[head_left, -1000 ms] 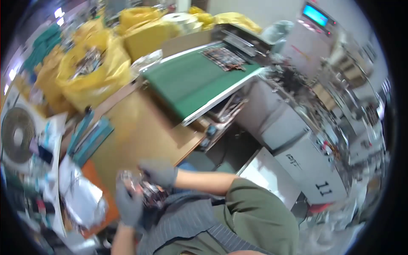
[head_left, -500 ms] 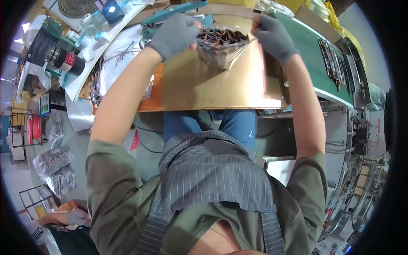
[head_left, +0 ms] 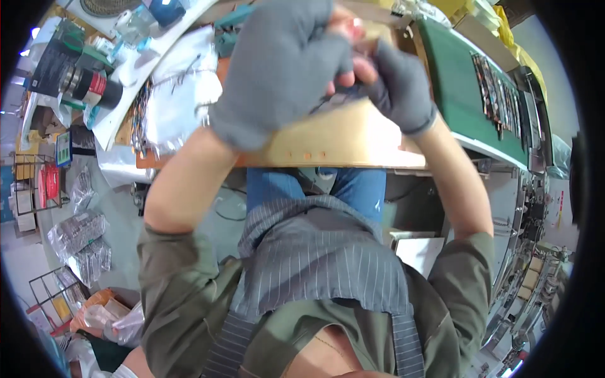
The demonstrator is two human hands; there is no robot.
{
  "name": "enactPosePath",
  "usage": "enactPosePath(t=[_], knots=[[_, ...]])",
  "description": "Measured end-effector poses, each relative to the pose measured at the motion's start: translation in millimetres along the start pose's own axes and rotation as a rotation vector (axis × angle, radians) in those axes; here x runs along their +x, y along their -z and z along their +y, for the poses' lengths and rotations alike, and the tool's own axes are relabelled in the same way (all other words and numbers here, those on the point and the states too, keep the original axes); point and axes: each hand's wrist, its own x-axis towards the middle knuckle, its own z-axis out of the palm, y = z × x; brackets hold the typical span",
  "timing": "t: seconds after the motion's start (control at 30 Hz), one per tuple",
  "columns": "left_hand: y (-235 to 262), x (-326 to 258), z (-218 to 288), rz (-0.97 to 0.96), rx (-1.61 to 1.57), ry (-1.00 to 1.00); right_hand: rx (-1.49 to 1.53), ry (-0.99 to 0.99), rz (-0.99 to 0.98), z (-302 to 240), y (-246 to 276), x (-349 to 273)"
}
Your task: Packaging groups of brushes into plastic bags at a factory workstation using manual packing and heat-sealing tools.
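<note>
My left hand (head_left: pixel 283 69), in a grey fingertip-less glove, is raised close to the view and slightly blurred. Its fingers are closed together at the top of a clear plastic bag (head_left: pixel 339 102) of dark pieces. My right hand (head_left: pixel 400 88), gloved alike, meets it there with curled fingers, also gripping the bag. Most of the bag is hidden behind the hands; a dark, shiny strip of it shows below the fingertips. Beneath lies a tan board (head_left: pixel 340 142) on the worktable.
Clear plastic bags (head_left: pixel 183 107) lie left of the board. A black flask (head_left: pixel 94 87) stands on the white side table. On the green mat (head_left: pixel 450 82) at right lies a row of dark patterned strips (head_left: pixel 498 94). Another person's sleeve (head_left: pixel 107 353) shows at lower left.
Both hands have come together from either side of the bag's mouth. The left hand has risen toward the view with the bag, now largely covering it.
</note>
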Motion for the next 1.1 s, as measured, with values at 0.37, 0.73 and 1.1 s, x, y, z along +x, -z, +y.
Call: enactPosePath(t=[0.37,0.73,1.1], knots=[[16,15,-200,-0.113,-0.465,0.421,-0.063,-0.519,-0.006,113,-105,52],[67,114,-251,0.150,-0.623,0.558,-0.144,-0.315,0.091,117,-114,212],[78,88,-300,0.303,-0.570,0.614,-0.332,-0.545,0.036,195,-189,142]])
